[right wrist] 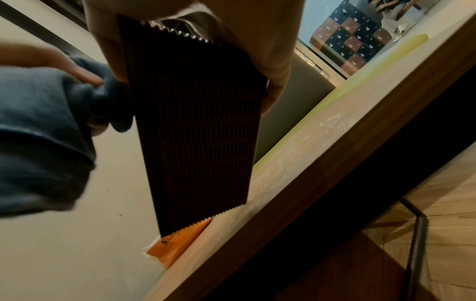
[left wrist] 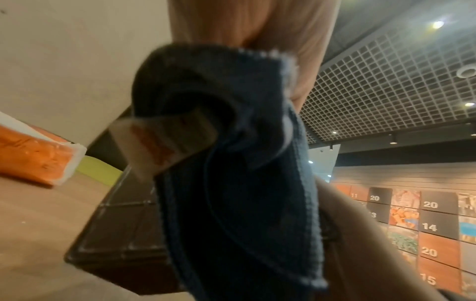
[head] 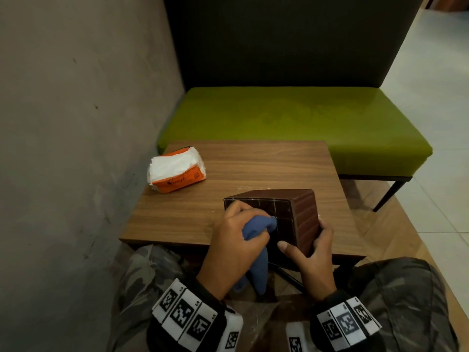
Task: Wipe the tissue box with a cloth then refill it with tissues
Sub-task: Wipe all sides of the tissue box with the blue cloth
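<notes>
A dark brown tissue box [head: 284, 209] is tipped on its side at the table's near edge, its gridded face turned toward me. My right hand [head: 308, 250] grips its ribbed right side [right wrist: 195, 126], thumb on the gridded face. My left hand [head: 237, 235] holds a bunched blue cloth [head: 258, 226] pressed against that gridded face [left wrist: 123, 234]. The cloth [left wrist: 231, 183] hangs down below the hand, its tag showing. An opened orange pack of white tissues [head: 177, 170] lies at the table's far left.
The small wooden table [head: 253, 163] stands against a grey wall [head: 76, 123] on the left. A green bench [head: 291, 123] with a dark backrest stands beyond it. My camouflage-clad knees are under the near edge. White specks dot the table's right side [right wrist: 304, 146].
</notes>
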